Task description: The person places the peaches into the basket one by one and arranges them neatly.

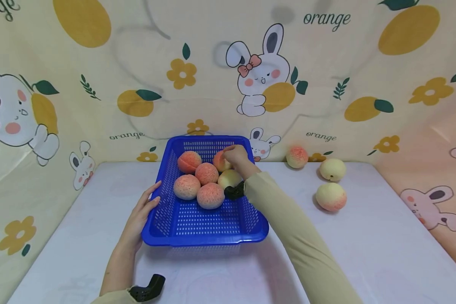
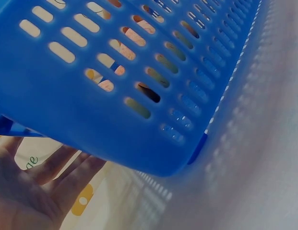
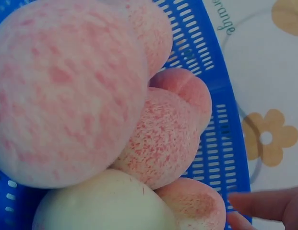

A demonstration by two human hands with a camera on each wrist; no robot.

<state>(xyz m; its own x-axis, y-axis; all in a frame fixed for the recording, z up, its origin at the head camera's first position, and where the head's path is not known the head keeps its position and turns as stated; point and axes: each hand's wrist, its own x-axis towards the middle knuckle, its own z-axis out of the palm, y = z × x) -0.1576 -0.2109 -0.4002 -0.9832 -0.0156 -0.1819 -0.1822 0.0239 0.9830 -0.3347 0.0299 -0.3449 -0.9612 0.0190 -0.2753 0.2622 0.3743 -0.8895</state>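
A blue plastic basket (image 1: pixel 209 223) holds several peaches, among them a reddish one (image 1: pixel 189 162) at the back left and a pale one (image 1: pixel 229 179) on the right. My left hand (image 1: pixel 138 215) holds the basket's left rim; in the left wrist view its fingers (image 2: pixel 74 179) reach under the rim. At the back right corner, my right hand (image 1: pixel 236 157) is over a peach (image 1: pixel 221 161). In the right wrist view its fingertips (image 3: pixel 237 197) are beside that peach (image 3: pixel 194 206), touching or almost touching it, and the rest of the hand is out of frame.
Right of the basket on the white tabletop (image 1: pixel 365 253) are a reddish peach (image 1: pixel 297 157), a pale yellow peach (image 1: pixel 332 169) and a two-toned peach (image 1: pixel 331 196). A printed cloth backdrop (image 1: pixel 213 101) rises behind the table and at both sides.
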